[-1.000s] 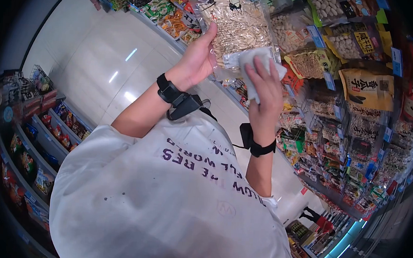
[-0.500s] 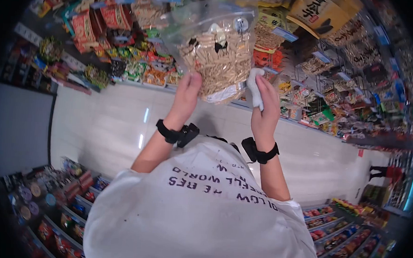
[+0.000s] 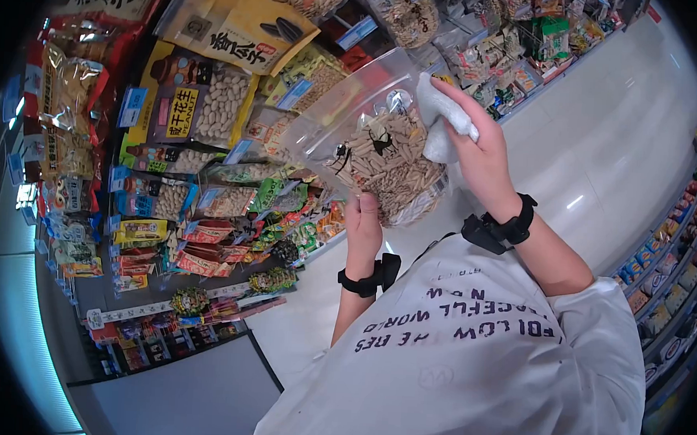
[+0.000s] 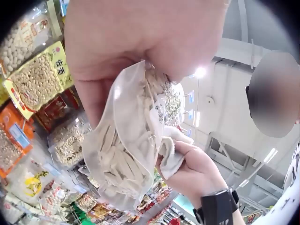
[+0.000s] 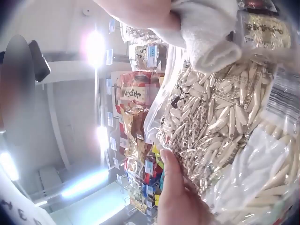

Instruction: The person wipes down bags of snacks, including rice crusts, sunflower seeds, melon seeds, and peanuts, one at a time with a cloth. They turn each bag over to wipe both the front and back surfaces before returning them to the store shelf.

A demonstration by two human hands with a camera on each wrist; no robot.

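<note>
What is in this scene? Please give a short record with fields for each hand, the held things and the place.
left hand: the left hand grips the lower edge of the clear seed bag
right hand: the right hand holds a white cloth against the bag's upper side
bag: transparent, full of pale seeds, held up in the air
place: shop aisle, snack shelves behind the bag

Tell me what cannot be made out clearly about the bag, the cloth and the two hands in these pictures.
- Bag: its printed label is too small in the head view and blurred in the right wrist view.
- Cloth: partly covered by the right hand.
- Left hand: its fingertips are hidden behind the bag; the left wrist view cuts it off.
</note>
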